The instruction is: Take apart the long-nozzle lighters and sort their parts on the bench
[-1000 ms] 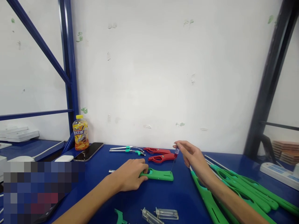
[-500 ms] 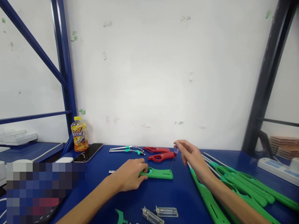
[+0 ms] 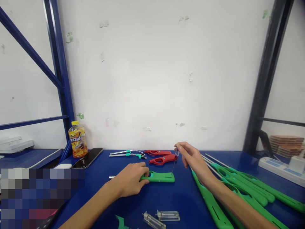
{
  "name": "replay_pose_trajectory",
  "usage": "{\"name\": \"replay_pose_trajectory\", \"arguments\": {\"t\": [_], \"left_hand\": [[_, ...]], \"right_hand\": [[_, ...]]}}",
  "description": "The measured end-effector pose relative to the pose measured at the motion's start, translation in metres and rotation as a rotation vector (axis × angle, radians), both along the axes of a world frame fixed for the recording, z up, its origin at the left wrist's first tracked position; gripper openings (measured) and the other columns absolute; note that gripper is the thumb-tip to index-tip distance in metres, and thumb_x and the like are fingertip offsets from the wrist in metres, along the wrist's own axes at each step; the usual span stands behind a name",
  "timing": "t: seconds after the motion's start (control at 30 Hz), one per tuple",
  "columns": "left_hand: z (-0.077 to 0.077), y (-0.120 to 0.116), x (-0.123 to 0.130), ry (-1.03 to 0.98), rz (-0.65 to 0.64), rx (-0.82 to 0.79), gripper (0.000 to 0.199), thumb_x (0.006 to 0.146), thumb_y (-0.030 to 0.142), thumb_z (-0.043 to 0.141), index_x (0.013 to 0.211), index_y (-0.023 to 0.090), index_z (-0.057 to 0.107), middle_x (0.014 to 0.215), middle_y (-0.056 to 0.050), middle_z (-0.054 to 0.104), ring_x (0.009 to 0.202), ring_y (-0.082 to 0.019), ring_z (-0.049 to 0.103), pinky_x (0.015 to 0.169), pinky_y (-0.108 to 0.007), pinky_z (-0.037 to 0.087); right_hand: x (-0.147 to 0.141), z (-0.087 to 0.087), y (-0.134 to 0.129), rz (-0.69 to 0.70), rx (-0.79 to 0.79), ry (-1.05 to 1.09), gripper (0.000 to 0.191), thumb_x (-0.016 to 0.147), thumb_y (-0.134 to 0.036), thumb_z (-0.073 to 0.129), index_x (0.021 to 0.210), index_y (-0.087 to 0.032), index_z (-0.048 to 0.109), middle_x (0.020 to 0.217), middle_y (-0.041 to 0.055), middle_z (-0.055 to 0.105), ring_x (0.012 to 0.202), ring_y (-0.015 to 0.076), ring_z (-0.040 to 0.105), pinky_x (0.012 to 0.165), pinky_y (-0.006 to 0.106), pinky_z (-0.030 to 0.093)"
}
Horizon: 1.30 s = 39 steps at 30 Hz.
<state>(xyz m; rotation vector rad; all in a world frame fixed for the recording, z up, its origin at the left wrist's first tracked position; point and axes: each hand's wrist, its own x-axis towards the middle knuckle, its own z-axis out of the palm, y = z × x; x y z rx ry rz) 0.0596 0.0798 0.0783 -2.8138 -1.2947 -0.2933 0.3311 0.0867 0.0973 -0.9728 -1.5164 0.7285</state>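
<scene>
My left hand (image 3: 134, 180) is closed on a green utility lighter (image 3: 162, 177) lying on the blue table. Its metal tube tip shows to the left of my wrist. In my right hand (image 3: 190, 156), thumb and fingertips pinch the clear handle of a screwdriver (image 3: 176, 153). The thin shaft stands nearly upright, its tip on the right end of the green lighter. Just behind lie two red lighter casings (image 3: 163, 159). Silver lighter tubes (image 3: 124, 154) with teal parts rest to their left.
Several green lighters (image 3: 250, 187) lie at right, under and beside my right forearm. Two clear fuel tanks (image 3: 168, 216) and a teal piece (image 3: 121, 221) are in front. A phone (image 3: 88, 158) and a drink bottle (image 3: 78, 140) stand left. A power strip (image 3: 281, 170) sits far right.
The whole view has shifted slightly, so things appear a little further left. Both hands keep their hold, and the screwdriver tip stays on the green lighter.
</scene>
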Motion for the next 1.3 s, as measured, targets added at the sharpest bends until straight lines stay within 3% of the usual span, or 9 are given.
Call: {"name": "replay_pose_trajectory", "arguments": {"t": [0.43, 0.7, 0.83, 1.03, 1.17, 1.2, 1.3], "left_hand": [[-0.0006, -0.0004, -0.0004, -0.006, -0.006, 0.002, 0.011, 0.093, 0.036, 0.06, 0.092, 0.025, 0.06, 0.1, 0.0, 0.064, 0.084, -0.02, 0.063, 0.067, -0.031, 0.037], [0.0005, -0.0011, 0.0006, 0.006, -0.004, 0.003, 0.011, 0.093, 0.035, 0.06, 0.094, 0.024, 0.061, 0.101, -0.001, 0.064, 0.084, -0.02, 0.064, 0.069, -0.03, 0.039], [0.0015, -0.0006, 0.0012, 0.008, -0.005, 0.002, 0.011, 0.094, 0.035, 0.06, 0.094, 0.024, 0.062, 0.101, -0.001, 0.065, 0.084, -0.02, 0.064, 0.068, -0.03, 0.039], [0.0021, 0.0001, 0.0014, 0.013, -0.002, -0.008, 0.013, 0.094, 0.037, 0.059, 0.094, 0.024, 0.062, 0.1, -0.001, 0.064, 0.085, -0.02, 0.064, 0.069, -0.03, 0.04], [0.0032, -0.001, 0.0012, 0.011, 0.009, -0.024, 0.012, 0.094, 0.037, 0.058, 0.095, 0.025, 0.063, 0.101, -0.001, 0.064, 0.085, -0.02, 0.064, 0.069, -0.03, 0.039], [0.0035, -0.0014, 0.0013, 0.011, 0.012, -0.027, 0.012, 0.094, 0.037, 0.058, 0.095, 0.025, 0.063, 0.101, -0.001, 0.064, 0.085, -0.02, 0.064, 0.069, -0.03, 0.039], [0.0045, -0.0024, 0.0017, 0.011, 0.011, -0.026, 0.012, 0.095, 0.036, 0.057, 0.097, 0.025, 0.063, 0.102, -0.001, 0.064, 0.086, -0.02, 0.064, 0.07, -0.031, 0.04]], "right_hand": [[-0.0004, 0.0009, -0.0009, 0.022, 0.002, -0.01, 0.04, 0.092, -0.06, 0.056, 0.097, -0.021, 0.063, 0.09, 0.0009, 0.066, 0.043, 0.0054, 0.039, 0.046, 0.025, 0.036], [-0.0016, 0.0004, -0.0034, -0.027, -0.042, -0.02, 0.04, 0.08, -0.058, 0.072, 0.095, -0.021, 0.067, 0.056, -0.0063, 0.049, 0.045, 0.0098, 0.039, 0.044, 0.024, 0.031], [-0.0026, -0.0002, -0.0041, 0.062, -0.021, -0.048, 0.044, 0.09, -0.058, 0.061, 0.113, -0.022, 0.069, 0.049, -0.0065, 0.047, 0.046, 0.0128, 0.044, 0.047, 0.026, 0.036], [-0.0002, -0.0008, -0.0029, 0.054, -0.036, -0.039, 0.044, 0.089, -0.058, 0.063, 0.113, -0.022, 0.071, 0.052, -0.0051, 0.049, 0.048, 0.0122, 0.043, 0.046, 0.025, 0.035], [0.0013, -0.0028, 0.0006, 0.097, 0.003, 0.017, 0.044, 0.093, -0.059, 0.056, 0.12, -0.025, 0.067, 0.087, 0.0019, 0.067, 0.048, 0.009, 0.044, 0.045, 0.025, 0.037], [0.001, -0.0031, 0.0009, 0.101, 0.001, 0.021, 0.044, 0.093, -0.059, 0.056, 0.119, -0.025, 0.067, 0.088, 0.0021, 0.067, 0.048, 0.0093, 0.045, 0.045, 0.025, 0.038], [0.0, -0.0017, 0.0001, 0.033, -0.027, -0.022, 0.042, 0.089, -0.058, 0.062, 0.111, -0.023, 0.069, 0.056, -0.005, 0.049, 0.047, 0.0116, 0.041, 0.045, 0.024, 0.035]]}}
